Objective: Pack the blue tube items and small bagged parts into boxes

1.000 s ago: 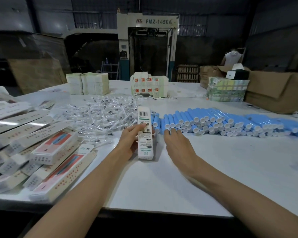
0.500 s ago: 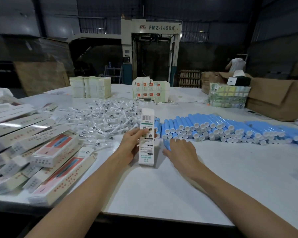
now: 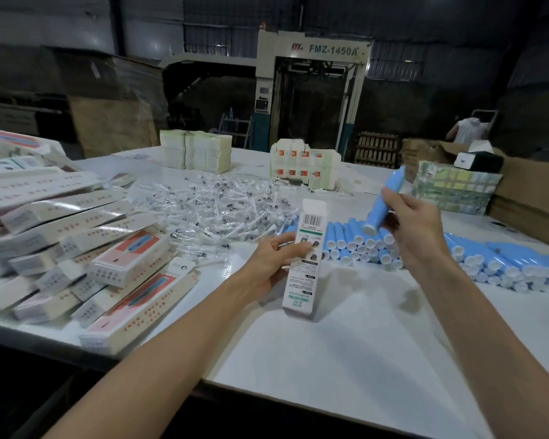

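**At the white table: box in left hand, blue tube in right**

On the table [image 3: 362, 359], listed by bulk:

- Left edge: heap of closed boxes [image 3: 76, 248], white with red panels, lying flat and overlapping at mixed angles.
- Right side: long row of blue tubes [image 3: 495, 261] lying stacked, white caps facing the person. The row runs from mid-table out to the right edge of view.
- Centre, farther back: loose pile of small bagged parts [image 3: 222, 207] in clear plastic, just left of the tube row.
- Far edge: stacks of flat cartons [image 3: 197, 152].

Held items:

- Open box [image 3: 305, 258]: upright, slightly tilted, barcode face toward the camera, top flap standing up. Its lower end is at the table surface; contact cannot be confirmed. The left hand [image 3: 267, 264] grips it from the left side, fingers wrapped across the front.
- Single blue tube [image 3: 384, 201]: raised above the near end of the row, tilted, white cap end down, far end up and to the right. The right hand [image 3: 415, 229] is curled round its middle. The tube sits to the right of the box top, not touching it.
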A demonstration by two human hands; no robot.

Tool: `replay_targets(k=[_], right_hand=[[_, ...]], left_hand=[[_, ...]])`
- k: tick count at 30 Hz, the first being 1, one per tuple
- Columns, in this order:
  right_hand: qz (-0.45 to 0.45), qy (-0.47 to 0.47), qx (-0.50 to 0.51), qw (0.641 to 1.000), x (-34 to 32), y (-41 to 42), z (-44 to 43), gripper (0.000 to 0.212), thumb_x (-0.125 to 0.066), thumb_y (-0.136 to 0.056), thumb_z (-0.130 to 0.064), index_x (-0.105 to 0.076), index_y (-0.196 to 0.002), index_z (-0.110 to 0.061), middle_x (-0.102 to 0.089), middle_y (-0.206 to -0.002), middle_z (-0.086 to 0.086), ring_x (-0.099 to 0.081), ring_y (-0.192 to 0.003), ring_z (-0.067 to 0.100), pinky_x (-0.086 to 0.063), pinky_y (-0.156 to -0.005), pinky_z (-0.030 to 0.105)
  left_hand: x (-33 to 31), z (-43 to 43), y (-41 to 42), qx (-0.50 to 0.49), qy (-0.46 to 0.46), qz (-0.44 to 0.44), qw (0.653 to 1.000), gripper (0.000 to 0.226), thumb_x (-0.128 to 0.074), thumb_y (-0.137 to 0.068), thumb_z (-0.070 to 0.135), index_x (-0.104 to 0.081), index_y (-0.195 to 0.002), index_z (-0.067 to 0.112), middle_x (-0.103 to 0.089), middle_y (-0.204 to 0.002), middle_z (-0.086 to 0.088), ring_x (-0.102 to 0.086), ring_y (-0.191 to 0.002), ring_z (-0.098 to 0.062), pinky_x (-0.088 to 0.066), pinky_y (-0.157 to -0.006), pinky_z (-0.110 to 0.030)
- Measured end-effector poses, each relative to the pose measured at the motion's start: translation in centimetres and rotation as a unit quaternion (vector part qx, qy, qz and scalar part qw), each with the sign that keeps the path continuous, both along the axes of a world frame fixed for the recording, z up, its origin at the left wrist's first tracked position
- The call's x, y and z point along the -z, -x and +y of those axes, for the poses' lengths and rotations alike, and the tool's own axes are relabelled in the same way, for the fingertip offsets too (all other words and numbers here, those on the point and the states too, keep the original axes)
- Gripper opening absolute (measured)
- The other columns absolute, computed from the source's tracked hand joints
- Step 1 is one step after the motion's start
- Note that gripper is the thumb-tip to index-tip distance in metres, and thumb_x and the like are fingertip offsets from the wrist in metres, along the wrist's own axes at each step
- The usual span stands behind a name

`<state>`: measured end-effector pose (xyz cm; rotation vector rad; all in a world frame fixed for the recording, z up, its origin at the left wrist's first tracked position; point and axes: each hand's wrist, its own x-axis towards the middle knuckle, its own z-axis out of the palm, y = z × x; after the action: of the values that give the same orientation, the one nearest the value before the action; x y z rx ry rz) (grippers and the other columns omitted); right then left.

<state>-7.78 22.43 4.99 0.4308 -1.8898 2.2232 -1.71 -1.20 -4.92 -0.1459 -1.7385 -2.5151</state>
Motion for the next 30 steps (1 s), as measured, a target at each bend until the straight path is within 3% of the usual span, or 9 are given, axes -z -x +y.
replay_targets(k=[4, 7, 15, 17, 20, 23, 26, 30], right_hand=[[0.012, 0.063, -0.040, 0.997, -1.9, 0.2, -2.6, 0.042, -0.076, -0.096, -0.017, -0.057, -0.128, 0.002, -0.072, -0.097, 0.007, -0.071, -0.075, 0.011, -0.060, -0.076, 0.025], [0.011, 0.054, -0.044, 0.998, -2.1, 0.6, -4.7, 0.055, -0.077, -0.095, -0.012, -0.041, -0.136, -0.005, -0.071, -0.108, 0.015, -0.075, -0.080, 0.015, -0.062, -0.076, 0.028], [0.072, -0.139, 0.004, 0.988, -1.7, 2.3, -5.9, 0.087, -0.075, -0.095, -0.009, -0.015, -0.154, -0.033, -0.064, -0.123, 0.018, -0.077, -0.087, 0.022, -0.065, -0.071, 0.032], [0.088, -0.191, -0.001, 0.978, -2.0, 2.6, -5.6, 0.088, -0.076, -0.093, -0.008, -0.018, -0.154, -0.035, -0.062, -0.128, 0.018, -0.074, -0.095, 0.024, -0.064, -0.073, 0.035], [0.090, -0.278, -0.050, 0.955, -2.3, 2.6, -5.3, 0.087, -0.080, -0.088, -0.014, -0.026, -0.151, -0.037, -0.067, -0.112, 0.017, -0.068, -0.086, 0.021, -0.055, -0.069, 0.030], [0.094, -0.332, -0.096, 0.934, -1.9, 2.3, -5.6, 0.082, -0.084, -0.083, -0.016, -0.036, -0.146, -0.036, -0.065, -0.103, 0.009, -0.071, -0.084, 0.027, -0.058, -0.074, 0.034], [0.109, -0.315, -0.093, 0.938, -1.0, 2.2, -5.7, 0.075, -0.082, -0.085, -0.017, -0.040, -0.146, -0.034, -0.062, -0.104, 0.004, -0.072, -0.092, 0.025, -0.059, -0.082, 0.038], [0.129, -0.297, -0.084, 0.942, 0.3, 2.2, -5.5, 0.047, -0.073, -0.093, -0.018, -0.055, -0.135, -0.027, -0.059, -0.113, -0.005, -0.062, -0.089, 0.012, -0.051, -0.080, 0.029]], left_hand=[[-0.1, 0.1, -0.1, 0.004, 0.018, 0.007, 1.000, 0.035, -0.083, -0.091, 0.015, -0.077, -0.125, 0.014, -0.079, -0.124, -0.016, -0.079, -0.102, -0.027, -0.065, -0.074, -0.036], [-0.1, 0.3, -0.1, 0.006, 0.025, 0.011, 1.000, 0.025, -0.079, -0.095, 0.012, -0.080, -0.120, 0.016, -0.079, -0.123, -0.014, -0.079, -0.100, -0.025, -0.065, -0.074, -0.035], [0.1, 0.4, 0.0, 0.000, 0.047, 0.023, 0.999, 0.023, -0.083, -0.093, 0.017, -0.084, -0.114, 0.025, -0.080, -0.120, -0.012, -0.079, -0.098, -0.021, -0.065, -0.074, -0.034], [0.3, 0.5, 0.1, -0.004, 0.051, 0.023, 0.998, 0.027, -0.086, -0.089, 0.020, -0.083, -0.116, 0.023, -0.080, -0.120, -0.012, -0.079, -0.099, -0.022, -0.064, -0.075, -0.034], [0.4, 0.7, 0.3, -0.005, 0.060, 0.024, 0.998, 0.045, -0.090, -0.082, 0.028, -0.079, -0.125, 0.021, -0.079, -0.124, -0.014, -0.077, -0.108, -0.029, -0.064, -0.087, -0.043], [0.4, 0.8, 0.4, -0.005, 0.057, 0.030, 0.998, 0.055, -0.091, -0.078, 0.032, -0.077, -0.129, 0.019, -0.078, -0.125, -0.015, -0.076, -0.111, -0.031, -0.064, -0.091, -0.045], [0.3, 0.8, 0.2, -0.014, 0.058, 0.034, 0.998, 0.055, -0.091, -0.077, 0.033, -0.077, -0.128, 0.019, -0.079, -0.124, -0.014, -0.077, -0.107, -0.028, -0.065, -0.086, -0.041], [0.2, 1.0, -0.1, -0.019, 0.067, 0.033, 0.997, 0.055, -0.092, -0.076, 0.036, -0.077, -0.127, 0.021, -0.079, -0.123, -0.013, -0.078, -0.103, -0.027, -0.064, -0.080, -0.037]])
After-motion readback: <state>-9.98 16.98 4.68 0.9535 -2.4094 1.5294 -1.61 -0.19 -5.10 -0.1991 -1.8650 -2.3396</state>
